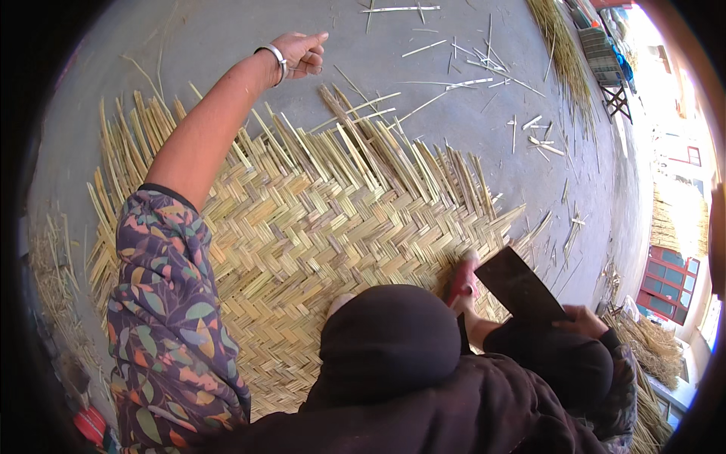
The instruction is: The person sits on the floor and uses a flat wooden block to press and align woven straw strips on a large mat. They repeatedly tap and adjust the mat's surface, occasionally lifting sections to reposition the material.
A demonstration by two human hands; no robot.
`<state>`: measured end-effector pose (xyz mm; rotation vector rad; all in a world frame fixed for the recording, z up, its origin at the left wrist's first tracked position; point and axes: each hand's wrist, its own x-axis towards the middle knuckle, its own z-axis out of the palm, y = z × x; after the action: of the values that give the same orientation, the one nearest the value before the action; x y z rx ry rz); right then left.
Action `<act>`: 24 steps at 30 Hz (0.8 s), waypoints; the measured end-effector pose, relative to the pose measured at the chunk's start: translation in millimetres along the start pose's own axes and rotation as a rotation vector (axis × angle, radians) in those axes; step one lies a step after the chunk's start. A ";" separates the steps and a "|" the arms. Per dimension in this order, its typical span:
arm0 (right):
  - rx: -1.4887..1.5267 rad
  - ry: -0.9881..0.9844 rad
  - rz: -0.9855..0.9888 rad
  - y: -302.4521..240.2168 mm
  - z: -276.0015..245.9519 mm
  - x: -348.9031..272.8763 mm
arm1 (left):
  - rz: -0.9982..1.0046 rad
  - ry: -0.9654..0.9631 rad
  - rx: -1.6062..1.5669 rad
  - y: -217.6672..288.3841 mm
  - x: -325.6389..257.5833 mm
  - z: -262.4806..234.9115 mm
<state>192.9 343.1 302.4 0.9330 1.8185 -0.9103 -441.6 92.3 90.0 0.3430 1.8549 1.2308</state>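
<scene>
While the left arm stretches far out toward twelve o'clock, the left hand (302, 53) sits over the grey concrete floor (227, 38), just past the mat's ragged far edge — fingers curled in together, tips pinched, and a thin pale reed strip (344, 79) runs off from them toward four o'clock; whether they truly grip it I cannot tell. There's a silver bangle (276, 57) on that wrist and a flower-print sleeve (162, 318) pushed up above the elbow.

Down at four o'clock, the right hand (582, 321) is resting on the person's dark-clad knee, fingers closed on the handle end of a broad dark cleaver blade (522, 287), which points up toward eleven o'clock, over the mat's near edge.

The woven reed mat (302, 227) fills the middle — a herringbone weave, yellow-green, with loose unwoven ends fanning out from nine o'clock round to one o'clock. The person squats right on it, a red shoe (463, 278) planted on the weave just beside the blade.

Scattered reed offcuts (469, 68) lie on the floor at one o'clock, well apart from the left hand, and a long bundle of straw (563, 53) runs along the floor at two o'clock.
</scene>
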 end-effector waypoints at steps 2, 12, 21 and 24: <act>0.091 0.024 -0.029 -47.9 -9.6 12.3 | -0.004 -0.028 0.026 -7.3 -15.2 -4.0; 0.197 -0.197 -0.168 -155.0 -35.7 97.8 | -0.144 0.216 -0.017 -40.0 -167.5 -66.8; 0.273 -0.009 -0.538 -177.3 -48.5 244.9 | -0.240 0.358 0.297 37.1 -215.0 -51.1; 0.422 -0.079 -0.548 -180.4 -36.0 278.1 | -0.309 0.311 0.503 70.8 -201.8 -24.7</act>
<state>-70.6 356.5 98.5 0.6288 1.8811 -1.6953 -356.8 -16.1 255.5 0.1259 2.3774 0.6223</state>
